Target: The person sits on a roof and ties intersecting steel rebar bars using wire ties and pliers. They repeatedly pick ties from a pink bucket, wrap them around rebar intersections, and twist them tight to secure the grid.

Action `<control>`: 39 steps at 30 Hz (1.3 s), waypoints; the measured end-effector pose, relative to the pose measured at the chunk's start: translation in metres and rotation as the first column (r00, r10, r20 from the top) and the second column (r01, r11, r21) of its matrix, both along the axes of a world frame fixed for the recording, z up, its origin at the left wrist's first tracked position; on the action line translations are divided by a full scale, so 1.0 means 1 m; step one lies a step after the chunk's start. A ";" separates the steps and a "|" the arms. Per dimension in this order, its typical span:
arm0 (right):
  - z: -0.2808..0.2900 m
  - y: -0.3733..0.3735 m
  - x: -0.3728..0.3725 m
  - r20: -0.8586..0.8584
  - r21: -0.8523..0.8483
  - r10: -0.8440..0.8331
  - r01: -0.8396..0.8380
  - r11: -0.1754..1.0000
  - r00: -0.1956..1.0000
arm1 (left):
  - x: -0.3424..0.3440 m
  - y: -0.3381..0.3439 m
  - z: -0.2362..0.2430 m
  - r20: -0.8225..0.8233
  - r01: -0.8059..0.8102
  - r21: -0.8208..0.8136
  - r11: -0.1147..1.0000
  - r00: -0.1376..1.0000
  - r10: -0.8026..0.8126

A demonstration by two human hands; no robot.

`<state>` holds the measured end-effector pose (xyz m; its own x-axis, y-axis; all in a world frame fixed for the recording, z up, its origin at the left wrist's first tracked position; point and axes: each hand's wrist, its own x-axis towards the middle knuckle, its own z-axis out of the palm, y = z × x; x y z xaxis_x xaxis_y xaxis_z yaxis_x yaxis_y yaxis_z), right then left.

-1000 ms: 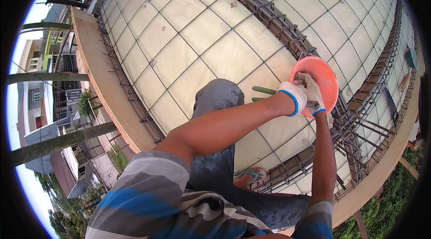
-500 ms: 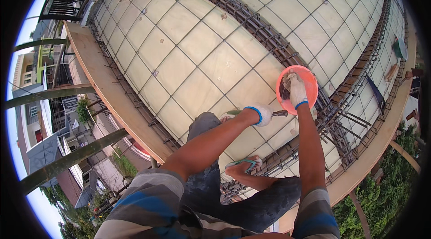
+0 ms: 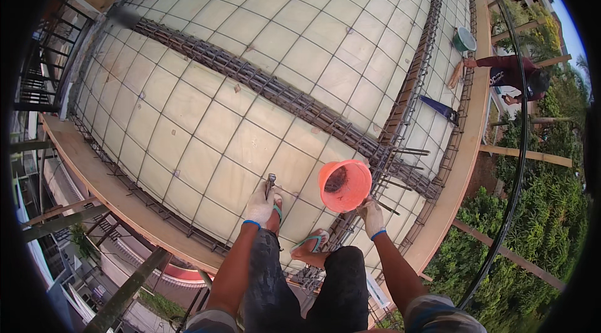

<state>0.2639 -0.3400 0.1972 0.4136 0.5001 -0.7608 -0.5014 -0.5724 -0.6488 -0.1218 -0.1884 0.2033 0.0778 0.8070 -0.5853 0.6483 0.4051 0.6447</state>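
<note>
Left hand [image 3: 259, 204]: white glove with blue cuff, fingers closed round a metal-headed hand tool [image 3: 271, 181], its head pointing away from the body; handles hidden in the grip. Right hand [image 3: 370, 213]: matching glove, clamped on the lower right edge of the bucket; exact finger placement too small to tell. The two hands stand well apart, the bucket lying ahead of and between them, nearer the right. Bucket [image 3: 355, 184]: one, orange-red, round, tilted so that its mouth shows, with a dark patch of contents inside, kind not clear; whether its base touches the bars cannot be told. Steel bar grid [image 3: 244, 117]: wide, square-meshed, laid over pale floor panels [image 3: 253, 145]. Bar cages: a long one [image 3: 275, 91] running diagonally across the floor, passing just beyond the bucket, and another [image 3: 416, 73] meeting it near the bucket's right side. Sandals: a pair, green-strapped, worn, the left [image 3: 278, 211] just beside the left hand, the right [image 3: 318, 240] below the bucket. Trousers [image 3: 338, 283]: dark, stained. Saw [image 3: 436, 107]: one, blue blade, lying toward the right edge. Basin [image 3: 464, 39]: one, green, farther up that edge, a wooden piece [image 3: 456, 74] near it. Co-worker [image 3: 501, 61]: dark red sleeve, one arm stretched toward the wooden piece, beyond the edge board [image 3: 474, 145].
</note>
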 end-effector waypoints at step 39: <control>0.297 -0.218 -0.067 0.239 -0.468 0.440 -0.294 0.833 0.866 | -0.233 -0.008 0.262 0.067 -0.142 -0.356 0.924 0.982 0.177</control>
<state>0.1971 -0.5575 0.4942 0.5190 0.3442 -0.7824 -0.0029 -0.9146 -0.4043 -0.3546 -0.1963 0.4656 0.0347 0.5603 -0.8276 0.4985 0.7080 0.5002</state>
